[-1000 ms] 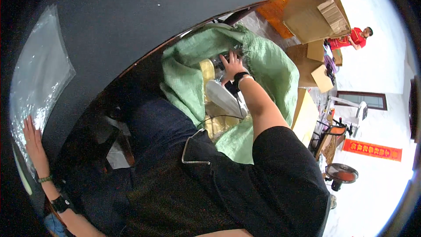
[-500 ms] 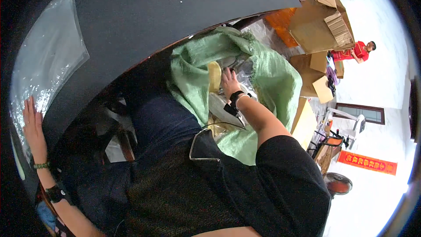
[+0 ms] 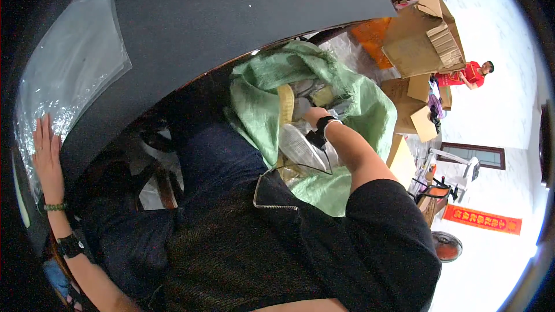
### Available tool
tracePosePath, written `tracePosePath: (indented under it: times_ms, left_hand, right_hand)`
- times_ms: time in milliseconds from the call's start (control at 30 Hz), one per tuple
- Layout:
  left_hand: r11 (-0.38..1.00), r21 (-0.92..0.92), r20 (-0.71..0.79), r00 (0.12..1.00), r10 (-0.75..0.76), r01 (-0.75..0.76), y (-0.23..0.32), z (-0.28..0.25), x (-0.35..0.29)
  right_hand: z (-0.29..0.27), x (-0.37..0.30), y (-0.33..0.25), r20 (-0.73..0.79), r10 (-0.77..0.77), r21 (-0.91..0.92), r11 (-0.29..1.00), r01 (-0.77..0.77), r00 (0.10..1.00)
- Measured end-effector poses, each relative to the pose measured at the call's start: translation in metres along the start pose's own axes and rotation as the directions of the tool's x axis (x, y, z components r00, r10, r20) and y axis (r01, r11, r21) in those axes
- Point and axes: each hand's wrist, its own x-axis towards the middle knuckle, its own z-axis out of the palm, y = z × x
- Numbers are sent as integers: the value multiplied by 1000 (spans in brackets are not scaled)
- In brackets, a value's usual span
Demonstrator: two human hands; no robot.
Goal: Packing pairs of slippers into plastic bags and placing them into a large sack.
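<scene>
My left hand [image 3: 47,159] lies flat with its fingers stretched out on the edge of a stack of clear plastic bags [image 3: 81,52], at the left of the dark table [image 3: 191,17]. My right hand [image 3: 315,117] reaches down into an open green woven sack [image 3: 254,101]. Its fingers are hidden among the contents, so I cannot see whether they grip anything. Beside that hand are a yellow ribbed piece [image 3: 285,104], which looks like a shoe sole, and a pale, elongated shoe-like item [image 3: 298,141]. Several other grey and yellowish pieces fill the sack.
The table's curved edge runs close above the sack. Beyond the sack stand open cardboard boxes [image 3: 404,40]. A person in red [image 3: 471,75] is at the far right, by the white wall. A fan [image 3: 447,247] and a treadmill-like machine [image 3: 462,167] stand at the right.
My right hand has gone deeper into the sack, and its fingers have dropped out of sight. My left hand stays on the plastic bags. The view has shifted slightly.
</scene>
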Motion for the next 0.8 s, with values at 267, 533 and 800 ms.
tracePosePath:
  times_ms: [267, 533, 800]
  left_hand:
    - [995, 98, -36, 999, 37, -33, -10, 10, -11]
    - [999, 36, -42, 999, 26, -25, -4, 4, -7]
    - [998, 70, -16, 1000, -5, 6, -4, 13, -8]
  right_hand:
    - [-74, -90, 20, -131, -75, 72, 994, 85, 988]
    - [-240, -271, 64, -396, 70, 227, 974, 23, 916]
    - [-381, -433, 78, -777, 332, 264, 943, -201, 535]
